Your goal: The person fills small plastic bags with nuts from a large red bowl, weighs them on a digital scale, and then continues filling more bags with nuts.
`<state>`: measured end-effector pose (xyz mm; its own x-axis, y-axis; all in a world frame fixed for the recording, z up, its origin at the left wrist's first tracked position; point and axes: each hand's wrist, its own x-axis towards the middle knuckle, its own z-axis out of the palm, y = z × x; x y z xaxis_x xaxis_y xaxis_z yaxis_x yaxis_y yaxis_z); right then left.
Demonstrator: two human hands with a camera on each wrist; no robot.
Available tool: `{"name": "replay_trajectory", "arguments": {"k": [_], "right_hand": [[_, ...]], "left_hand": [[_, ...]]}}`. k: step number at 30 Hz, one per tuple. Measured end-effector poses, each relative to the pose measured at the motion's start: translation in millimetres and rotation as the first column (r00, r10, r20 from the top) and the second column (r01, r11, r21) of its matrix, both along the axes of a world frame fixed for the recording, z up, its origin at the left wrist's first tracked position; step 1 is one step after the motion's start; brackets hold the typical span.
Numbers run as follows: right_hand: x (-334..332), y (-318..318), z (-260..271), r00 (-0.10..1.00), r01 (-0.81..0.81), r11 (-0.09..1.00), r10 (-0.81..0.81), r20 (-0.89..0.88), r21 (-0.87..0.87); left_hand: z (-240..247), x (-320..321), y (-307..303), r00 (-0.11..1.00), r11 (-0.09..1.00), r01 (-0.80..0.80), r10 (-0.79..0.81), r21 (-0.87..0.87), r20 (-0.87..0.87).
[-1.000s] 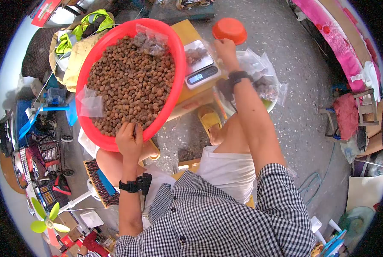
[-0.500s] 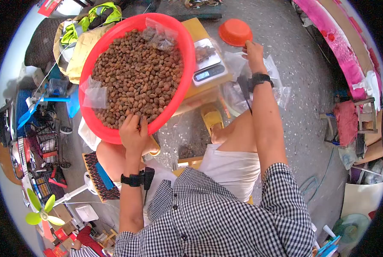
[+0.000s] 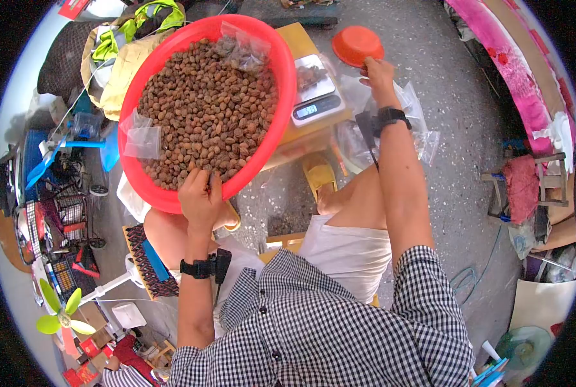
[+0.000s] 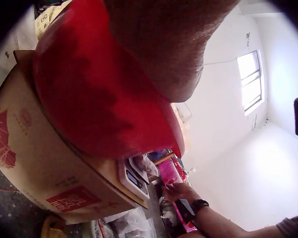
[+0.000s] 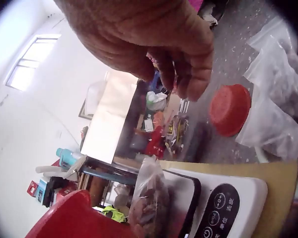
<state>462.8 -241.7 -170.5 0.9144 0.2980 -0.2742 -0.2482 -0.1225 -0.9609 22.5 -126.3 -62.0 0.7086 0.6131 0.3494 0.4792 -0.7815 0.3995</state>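
Observation:
A large red basin (image 3: 286, 84) is filled with brown, wrinkled pieces like dried fruit (image 3: 204, 113). My left hand (image 3: 199, 201) lies over its near rim, fingers bent down among the pieces; whether they pinch one I cannot tell. To the right of the basin, a white digital scale (image 3: 315, 108) bears a small clear bag (image 5: 150, 203) of the same brown pieces. My right hand (image 3: 380, 76) hovers beyond the scale's right side, near an upturned orange-red bowl (image 3: 357, 44). In the right wrist view its fingers hang loosely bent with nothing between them.
The scale stands on a cardboard box (image 4: 54, 168). Clear plastic bags (image 3: 423, 138) are heaped to its right, under my right forearm. Two small clear bags (image 3: 143, 142) lie in the basin at its left and far edges. A paper sack (image 3: 125, 80) stands at the left.
My right hand has moved right, away from the scale, and its fingers have loosened. The left hand stays at the basin's near rim. The head view has shifted slightly.

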Motion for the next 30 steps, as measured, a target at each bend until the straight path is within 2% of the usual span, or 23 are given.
{"name": "replay_trajectory", "arguments": {"k": [2,4,8,11,14,17,20,21,24,25,30], "right_hand": [[-5,4,1,0.998,-0.029,0.999,0.03,0.049,-0.016],[-12,8,6,0.995,-0.086,0.996,0.087,0.041,-0.027],[-8,14,1,0.976,-0.216,0.973,0.214,-0.029,-0.081],[-27,16,16,0.977,-0.194,0.979,0.198,0.078,-0.059],[-37,18,20,0.945,-0.291,0.955,0.295,0.142,-0.048],[-42,22,21,0.906,-0.388,0.916,0.399,0.143,-0.099],[-38,28,12,0.876,-0.402,0.889,0.443,0.193,-0.219],[-35,30,11,0.868,-0.447,0.853,0.486,0.099,-0.269],[-33,35,3,0.887,-0.395,0.871,0.444,0.126,-0.291],[-35,37,-4,0.883,-0.309,0.92,0.371,0.286,-0.24],[-37,41,-1,0.778,-0.208,0.948,0.309,0.547,-0.24]], "left_hand": [[0,1,0,1.0,1.0,0.003,-0.004,0.014,0.021],[3,3,-2,0.999,0.999,0.006,-0.008,0.043,0.052],[2,0,-2,1.0,1.0,-0.019,0.019,-0.007,0.006],[-2,-1,1,1.0,1.0,-0.006,0.005,0.019,0.027],[0,1,-1,0.999,0.999,-0.009,0.008,0.033,0.044],[1,1,-2,0.999,0.999,-0.009,0.007,0.042,0.048],[0,1,-1,0.999,0.998,-0.001,-0.002,0.062,0.04],[3,1,-2,1.0,0.998,-0.004,0.002,0.058,0.023],[3,1,-3,1.0,0.999,-0.024,0.024,0.034,-0.009],[2,1,-3,0.999,0.999,-0.035,0.035,0.024,-0.013],[6,2,-6,0.999,0.999,-0.042,0.042,0.021,0.014]]}}
